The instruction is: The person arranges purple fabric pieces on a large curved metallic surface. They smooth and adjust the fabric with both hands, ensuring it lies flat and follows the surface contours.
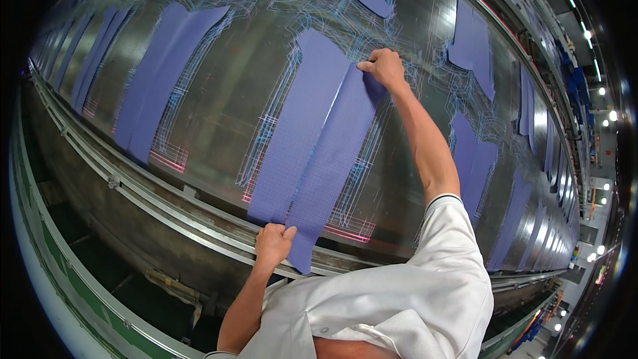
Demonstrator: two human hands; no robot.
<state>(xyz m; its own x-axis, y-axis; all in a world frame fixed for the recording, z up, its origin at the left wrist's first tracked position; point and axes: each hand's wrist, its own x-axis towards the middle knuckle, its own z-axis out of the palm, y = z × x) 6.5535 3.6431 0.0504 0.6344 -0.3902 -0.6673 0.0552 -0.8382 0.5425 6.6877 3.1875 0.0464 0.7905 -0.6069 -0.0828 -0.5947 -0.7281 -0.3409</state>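
Before me two purple fabric panels, a left one (pixel 299 109) and a right one (pixel 339 139), lie side by side on a long dark table (pixel 229 85), their inner edges meeting or slightly overlapping. With my right hand (pixel 386 67) I pinch the right panel's upper edge near its outer corner, thumb and fingers together; the cloth hangs shaded below it. My left hand (pixel 274 244) is at the panels' lower end by the table's edge, fingers curled, apparently gripping the left panel's bottom edge. The right panel's lower tip droops over the edge beside it.
Blue and pink outlines (pixel 182 94) mark the table around the panels. More purple panels (pixel 164 75) lie to the left, to the right and across the table. A metal rail (pixel 189 234) runs along the near edge, with a bolt-like fitting (pixel 114 181) on it.
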